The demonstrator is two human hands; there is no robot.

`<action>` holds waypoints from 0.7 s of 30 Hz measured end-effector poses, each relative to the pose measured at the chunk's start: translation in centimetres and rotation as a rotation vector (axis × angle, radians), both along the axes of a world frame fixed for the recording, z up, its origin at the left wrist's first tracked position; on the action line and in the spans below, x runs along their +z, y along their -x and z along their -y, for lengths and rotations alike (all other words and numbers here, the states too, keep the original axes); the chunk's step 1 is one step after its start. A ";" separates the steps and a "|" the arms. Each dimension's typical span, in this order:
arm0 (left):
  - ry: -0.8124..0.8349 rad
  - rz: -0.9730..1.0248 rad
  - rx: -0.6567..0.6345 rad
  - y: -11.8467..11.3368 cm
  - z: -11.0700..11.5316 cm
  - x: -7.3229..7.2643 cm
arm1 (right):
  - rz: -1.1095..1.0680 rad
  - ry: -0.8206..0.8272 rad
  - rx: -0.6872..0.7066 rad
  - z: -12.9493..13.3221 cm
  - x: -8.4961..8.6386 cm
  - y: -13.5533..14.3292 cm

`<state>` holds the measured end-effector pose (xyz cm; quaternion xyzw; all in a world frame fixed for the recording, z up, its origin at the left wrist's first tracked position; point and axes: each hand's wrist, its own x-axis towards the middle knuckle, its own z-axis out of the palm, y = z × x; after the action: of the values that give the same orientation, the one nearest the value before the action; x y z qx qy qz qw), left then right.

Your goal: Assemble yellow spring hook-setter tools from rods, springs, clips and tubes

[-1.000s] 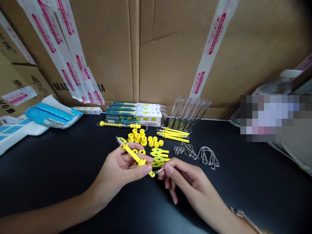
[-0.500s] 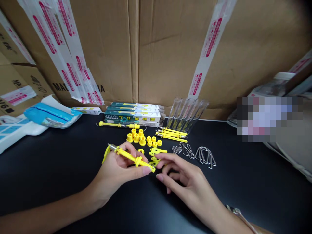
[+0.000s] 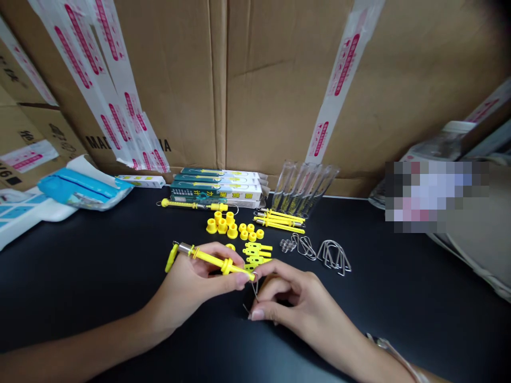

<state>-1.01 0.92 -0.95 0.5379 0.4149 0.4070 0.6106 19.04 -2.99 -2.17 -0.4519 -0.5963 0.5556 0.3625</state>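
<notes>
Dynamometer rod [image 3: 211, 259], at seven o'clock from centre, pinched by the left hand [image 3: 195, 274]; wire hook [image 3: 254, 290], at six, pinched by the right hand [image 3: 301, 298] — a slack pinch could let the hook skid past the rod's narrow tip.

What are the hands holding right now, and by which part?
The left hand holds a yellow rod near its right end; the right hand holds a thin metal wire by its lower part.
</notes>
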 end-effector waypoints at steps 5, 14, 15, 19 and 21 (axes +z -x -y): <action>-0.004 0.030 -0.049 -0.1 0.1 -0.1 | -0.148 0.064 -0.014 0.3 0.1 0.3; -0.028 -0.088 -0.128 0.1 0.5 0.5 | -0.233 0.050 -0.111 0.1 0.1 0.4; -0.033 -0.107 -0.125 0.1 0.5 0.6 | -0.235 0.041 -0.114 0.1 0.1 0.3; -0.084 -0.144 -0.127 0.2 0.6 0.5 | -0.235 -0.024 -0.109 0.0 -0.1 0.2; -0.091 -0.097 -0.133 0.2 0.8 0.3 | -0.227 -0.039 -0.104 0.0 -0.2 0.1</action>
<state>-1.20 0.16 -0.66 0.6105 0.3883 0.3574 0.5905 18.91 -2.98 -2.36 -0.4093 -0.5377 0.5720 0.4650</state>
